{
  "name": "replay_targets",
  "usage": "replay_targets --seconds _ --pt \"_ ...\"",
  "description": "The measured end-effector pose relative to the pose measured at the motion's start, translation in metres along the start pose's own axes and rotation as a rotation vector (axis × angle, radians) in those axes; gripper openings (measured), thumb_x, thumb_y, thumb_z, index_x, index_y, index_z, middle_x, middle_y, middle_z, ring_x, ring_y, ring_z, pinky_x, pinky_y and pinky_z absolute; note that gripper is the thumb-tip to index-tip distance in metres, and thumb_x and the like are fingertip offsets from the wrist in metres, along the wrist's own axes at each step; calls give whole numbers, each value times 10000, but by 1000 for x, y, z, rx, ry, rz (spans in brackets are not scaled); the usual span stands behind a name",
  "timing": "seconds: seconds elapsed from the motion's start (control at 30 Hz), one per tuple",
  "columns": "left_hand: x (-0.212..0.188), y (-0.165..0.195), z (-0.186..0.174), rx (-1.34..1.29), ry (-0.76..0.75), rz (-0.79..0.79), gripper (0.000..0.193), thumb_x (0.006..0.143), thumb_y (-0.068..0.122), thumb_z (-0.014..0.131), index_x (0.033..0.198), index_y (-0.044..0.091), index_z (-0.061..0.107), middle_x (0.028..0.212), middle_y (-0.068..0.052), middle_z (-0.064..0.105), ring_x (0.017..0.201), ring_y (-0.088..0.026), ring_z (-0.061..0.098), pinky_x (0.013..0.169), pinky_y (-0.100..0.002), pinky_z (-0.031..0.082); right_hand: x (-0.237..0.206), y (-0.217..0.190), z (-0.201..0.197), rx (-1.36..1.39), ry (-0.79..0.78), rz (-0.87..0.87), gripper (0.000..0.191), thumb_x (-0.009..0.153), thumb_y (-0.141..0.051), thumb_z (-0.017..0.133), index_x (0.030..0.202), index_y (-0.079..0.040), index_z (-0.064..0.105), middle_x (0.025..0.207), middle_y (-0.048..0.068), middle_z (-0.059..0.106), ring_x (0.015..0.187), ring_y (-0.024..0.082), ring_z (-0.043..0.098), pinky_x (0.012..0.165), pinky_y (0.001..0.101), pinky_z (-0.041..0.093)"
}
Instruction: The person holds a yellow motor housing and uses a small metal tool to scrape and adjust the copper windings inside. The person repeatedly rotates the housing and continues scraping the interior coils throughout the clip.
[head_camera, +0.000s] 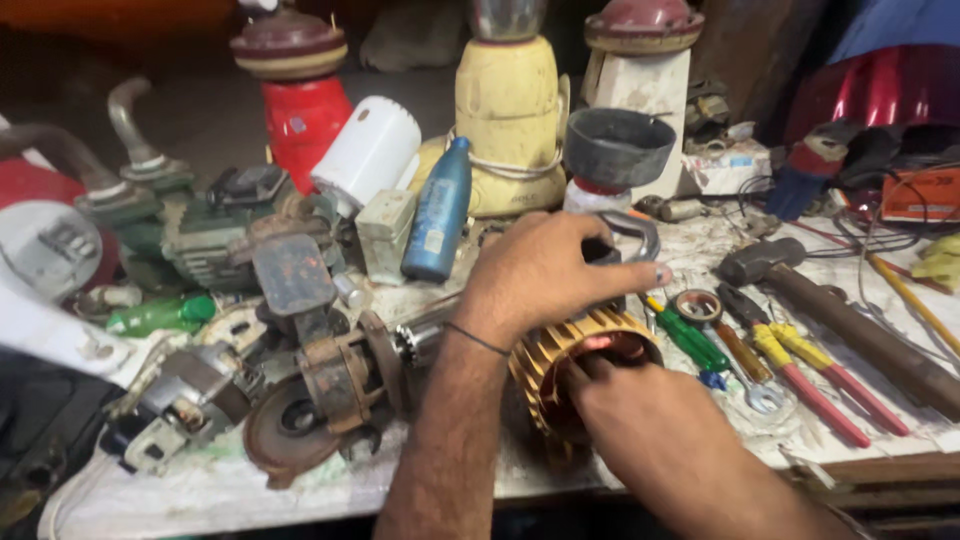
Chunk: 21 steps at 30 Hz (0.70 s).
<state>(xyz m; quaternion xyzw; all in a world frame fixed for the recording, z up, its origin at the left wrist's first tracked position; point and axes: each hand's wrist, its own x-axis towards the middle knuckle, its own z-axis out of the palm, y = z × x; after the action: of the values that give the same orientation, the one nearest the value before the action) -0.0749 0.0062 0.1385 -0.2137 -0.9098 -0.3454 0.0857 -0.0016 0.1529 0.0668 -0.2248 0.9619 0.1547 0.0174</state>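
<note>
My left hand (540, 275) reaches over a gold, finned motor housing (555, 365) that lies on its side on the white bench (220, 490). It is closed around a dark part with a curved metal loop (635, 232) just above the housing. My right hand (645, 425) comes in from the lower right. Its fingers curl over the rim and into the reddish open end of the housing. A steel shaft (425, 335) sticks out to the left of the housing, toward a rusty motor body (335, 385).
A blue bottle (440, 210), a white cylinder (370, 150), a red mixer base (300, 115), a yellow one (508, 110) and a black bowl (618, 145) crowd the back. A hammer (850, 325), a green screwdriver (690, 340), pliers (800, 375) and a spanner (760, 395) lie to the right.
</note>
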Motion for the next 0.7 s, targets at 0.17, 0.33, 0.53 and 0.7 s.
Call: replay_targets --seconds 0.17,0.33,0.53,0.7 --pt "0 0 3 18 -55 -65 718 648 711 677 1094 157 774 936 -99 805 887 -247 792 809 -417 601 -5 2 -1 -24 165 -110 381 818 -122 625 1198 -92 639 1059 98 722 688 261 752 562 399 614" --pt "1 -3 3 11 -38 -38 713 641 727 668 1073 173 787 906 -96 809 878 -255 756 827 -414 594 -4 0 -5 -118 131 -98 401 853 -134 612 1251 -83 614 1086 108 709 646 246 746 530 391 612" --pt "3 -5 4 28 7 18 725 644 748 692 1090 186 794 960 -101 794 925 -262 759 860 -436 570 -2 -1 -6 -140 102 -119 268 874 -150 629 1134 -95 669 1010 121 717 606 260 729 486 408 588" --pt "3 -3 3 17 -37 -19 730 652 747 676 1109 189 788 993 -105 800 941 -249 767 868 -416 589 6 -1 3 -157 169 -100 192 836 -157 672 1004 -71 709 956 115 717 614 254 740 504 410 588"
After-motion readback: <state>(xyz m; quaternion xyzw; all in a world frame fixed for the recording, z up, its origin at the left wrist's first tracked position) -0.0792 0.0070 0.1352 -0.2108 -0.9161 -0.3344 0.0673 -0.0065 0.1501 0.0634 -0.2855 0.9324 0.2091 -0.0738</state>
